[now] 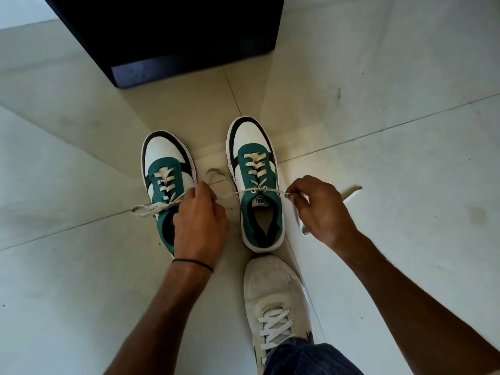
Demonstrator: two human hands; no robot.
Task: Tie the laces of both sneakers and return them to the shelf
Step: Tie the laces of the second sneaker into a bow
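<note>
Sneakers stand side by side on the tiled floor (81, 266), toes toward a dark shelf (167, 31). On the right sneaker (257, 180), the left hand (200, 220) and right hand (322, 209) each pinch an end of its lace (270, 191), pulled taut crosswise. The left sneaker (165, 169) has a loose bow.

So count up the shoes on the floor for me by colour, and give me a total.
Green and white sneakers: 2, the left one and the right one, both on the floor
White shoe: 1, worn on the person's foot
Total: 3 shoes
</note>
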